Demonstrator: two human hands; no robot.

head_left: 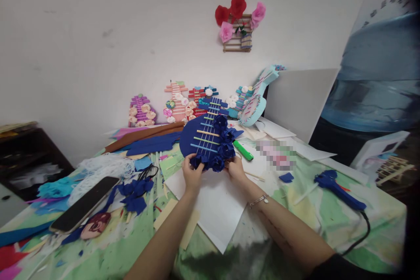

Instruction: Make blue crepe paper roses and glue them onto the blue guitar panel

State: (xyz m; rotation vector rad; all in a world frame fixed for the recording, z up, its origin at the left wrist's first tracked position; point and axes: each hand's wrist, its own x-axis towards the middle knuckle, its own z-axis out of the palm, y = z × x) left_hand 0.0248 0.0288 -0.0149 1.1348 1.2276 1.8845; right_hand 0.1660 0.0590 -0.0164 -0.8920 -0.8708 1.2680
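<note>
A dark blue craft guitar (190, 136) is held up over the table, its neck pointing away from me. White strings run along it, crossed by several coloured sticks, and dark blue paper flowers (226, 135) cover its right side and lower edge. My left hand (192, 175) grips the lower left edge, fingers partly behind the flowers. On the lower right edge, my right hand (236, 169) is closed, its fingertips partly hidden by the flowers. White paper (219, 214) lies beneath the guitar.
A blue glue gun (341, 192) with a black cord lies at right. Beyond my right hand is a green marker (243, 150). A phone (85, 203), blue paper pieces (134, 192) and white netting (101, 173) lie at left. Several decorated craft guitars (142, 111) lean along the wall.
</note>
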